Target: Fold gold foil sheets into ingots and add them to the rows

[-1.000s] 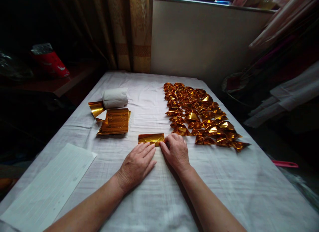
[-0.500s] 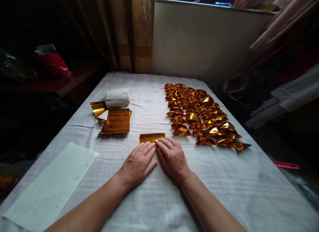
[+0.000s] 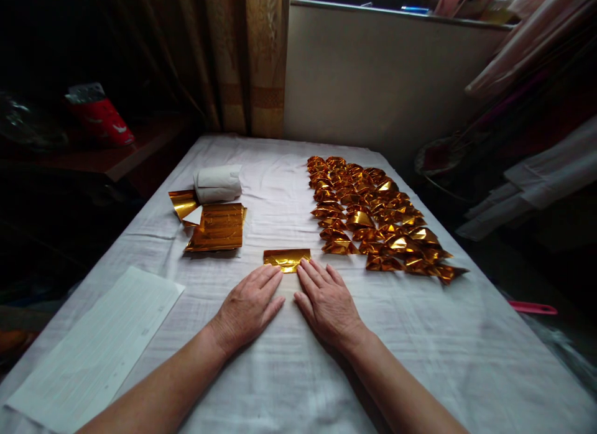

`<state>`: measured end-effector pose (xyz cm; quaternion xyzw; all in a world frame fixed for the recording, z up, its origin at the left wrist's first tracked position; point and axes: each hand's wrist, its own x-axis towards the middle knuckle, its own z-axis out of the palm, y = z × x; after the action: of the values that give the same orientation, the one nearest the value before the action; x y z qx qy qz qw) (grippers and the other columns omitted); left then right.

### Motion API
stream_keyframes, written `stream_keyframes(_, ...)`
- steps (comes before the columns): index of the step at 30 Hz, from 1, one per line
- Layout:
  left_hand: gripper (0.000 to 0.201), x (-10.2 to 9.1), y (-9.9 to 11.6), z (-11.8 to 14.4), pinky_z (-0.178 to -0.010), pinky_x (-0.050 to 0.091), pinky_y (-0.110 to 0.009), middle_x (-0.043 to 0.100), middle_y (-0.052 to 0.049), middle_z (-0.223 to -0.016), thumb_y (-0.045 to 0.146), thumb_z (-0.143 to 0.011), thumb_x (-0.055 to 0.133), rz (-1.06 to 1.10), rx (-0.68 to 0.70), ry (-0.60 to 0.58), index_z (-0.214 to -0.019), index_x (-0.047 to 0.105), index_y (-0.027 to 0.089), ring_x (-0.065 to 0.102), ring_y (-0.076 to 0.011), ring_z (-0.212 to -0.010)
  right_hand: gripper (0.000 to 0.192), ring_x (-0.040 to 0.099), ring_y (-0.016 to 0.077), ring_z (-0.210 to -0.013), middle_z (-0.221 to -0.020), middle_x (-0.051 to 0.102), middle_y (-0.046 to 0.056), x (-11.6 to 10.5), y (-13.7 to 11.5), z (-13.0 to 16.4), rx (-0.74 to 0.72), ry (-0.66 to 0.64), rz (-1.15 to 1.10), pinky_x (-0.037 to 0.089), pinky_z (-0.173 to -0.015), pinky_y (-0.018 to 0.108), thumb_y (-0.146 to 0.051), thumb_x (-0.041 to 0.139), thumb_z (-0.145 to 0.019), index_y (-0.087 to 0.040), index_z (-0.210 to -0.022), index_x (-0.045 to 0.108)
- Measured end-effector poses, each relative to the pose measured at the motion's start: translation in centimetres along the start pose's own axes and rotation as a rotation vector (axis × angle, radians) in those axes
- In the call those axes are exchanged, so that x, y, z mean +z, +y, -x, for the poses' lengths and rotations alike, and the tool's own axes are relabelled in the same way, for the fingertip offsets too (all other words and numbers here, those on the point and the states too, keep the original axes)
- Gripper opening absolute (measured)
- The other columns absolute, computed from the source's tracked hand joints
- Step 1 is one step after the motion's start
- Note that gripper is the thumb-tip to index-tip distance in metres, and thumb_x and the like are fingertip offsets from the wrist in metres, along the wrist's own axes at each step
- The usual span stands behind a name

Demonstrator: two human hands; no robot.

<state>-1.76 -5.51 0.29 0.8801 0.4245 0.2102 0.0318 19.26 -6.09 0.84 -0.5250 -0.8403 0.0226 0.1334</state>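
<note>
A folded strip of gold foil paper (image 3: 287, 258) lies flat in front of me on the white cloth. My left hand (image 3: 247, 303) rests palm down with its fingertips on the strip's near left edge. On the near right edge, the fingertips of my right hand (image 3: 329, 303) press down in the same way. Both hands have their fingers stretched out and their thumbs apart from the other fingers. A stack of gold foil sheets (image 3: 217, 227) sits to the left, beyond my left hand. Rows of folded gold foil pieces (image 3: 361, 220) stand at the right.
A white paper roll (image 3: 217, 183) lies behind the foil stack. Nearer me at the left is a lined paper sheet (image 3: 96, 353). A red container (image 3: 105, 120) stands on a dark side table (image 3: 125, 163). Clothes (image 3: 550, 154) hang at the right, beside the cloth-covered table (image 3: 420, 359).
My hands have moved apart, the left toward the left and the right toward the right along the strip. More of the gold strip's middle now shows between them.
</note>
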Motion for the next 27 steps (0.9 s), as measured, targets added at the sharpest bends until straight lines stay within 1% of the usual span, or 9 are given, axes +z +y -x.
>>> stream_keyframes(3, 0.041, -0.37, -0.23, 0.06, -0.106, 0.049, -0.042, 0.063, -0.014, -0.131, 0.031, -0.096, 0.05, -0.01, -0.011, 0.002, -0.132, 0.057, 0.014, 0.057, -0.026, -0.123, 0.048, 0.045, 0.0285, -0.136, -0.148, 0.048, 0.01, 0.05, 0.15, 0.29, 0.026, 0.001, 0.008, 0.033, -0.112, 0.051, -0.037, 0.047, -0.098, -0.017, -0.141, 0.051)
stream_keyframes(8, 0.039, -0.44, -0.16, 0.06, -0.105, 0.049, -0.042, 0.064, -0.012, -0.129, 0.031, -0.096, 0.049, -0.02, -0.029, 0.017, -0.131, 0.059, 0.017, 0.058, -0.0249, -0.121, 0.047, 0.045, 0.0278, -0.137, -0.148, 0.048, 0.01, 0.21, 0.23, 0.42, 0.02, 0.023, 0.013, 0.032, -0.112, 0.05, -0.037, 0.044, -0.099, -0.017, -0.141, 0.052)
stream_keyframes(13, 0.037, -0.32, 0.0, 0.11, -0.105, 0.046, -0.045, 0.062, -0.012, -0.131, 0.03, -0.094, 0.052, -0.019, -0.054, 0.03, -0.128, 0.06, 0.018, 0.056, -0.0267, -0.121, 0.046, 0.045, 0.0276, -0.136, -0.146, 0.05, 0.01, 0.47, 0.21, 0.55, 0.023, 0.06, 0.026, 0.031, -0.113, 0.05, -0.036, 0.044, -0.099, -0.017, -0.14, 0.052)
stream_keyframes(20, 0.033, -0.87, 0.38, -0.27, -0.106, 0.041, -0.047, 0.064, -0.011, -0.127, 0.028, -0.091, 0.058, -0.066, -0.051, 0.026, -0.122, 0.063, 0.017, 0.056, -0.0286, -0.117, 0.048, 0.046, 0.0303, -0.135, -0.145, 0.051, 0.015, 0.65, 0.98, 1.06, 0.05, 0.109, 0.116, 0.032, -0.111, 0.05, -0.035, 0.041, -0.099, -0.01, -0.139, 0.051)
stream_keyframes(24, 0.031, -0.85, 0.37, -0.27, -0.106, 0.039, -0.047, 0.065, -0.01, -0.126, 0.028, -0.092, 0.057, -0.073, -0.05, 0.029, -0.121, 0.064, 0.018, 0.055, -0.0285, -0.118, 0.05, 0.039, 0.0293, -0.14, -0.15, 0.045, 0.014, 0.39, 0.7, 0.66, 0.003, 0.153, 0.123, 0.027, -0.115, 0.049, -0.034, 0.04, -0.099, -0.008, -0.141, 0.049)
stream_keyframes(27, 0.032, -0.72, 0.29, -0.21, -0.108, 0.038, -0.046, 0.064, -0.009, -0.127, 0.029, -0.093, 0.055, -0.078, -0.047, 0.038, -0.123, 0.063, 0.018, 0.054, -0.0281, -0.119, 0.053, 0.035, 0.0311, -0.143, -0.153, 0.039, 0.016, 0.29, 0.29, 0.08, 0.012, 0.164, 0.117, 0.022, -0.117, 0.052, -0.036, 0.043, -0.098, -0.008, -0.142, 0.047)
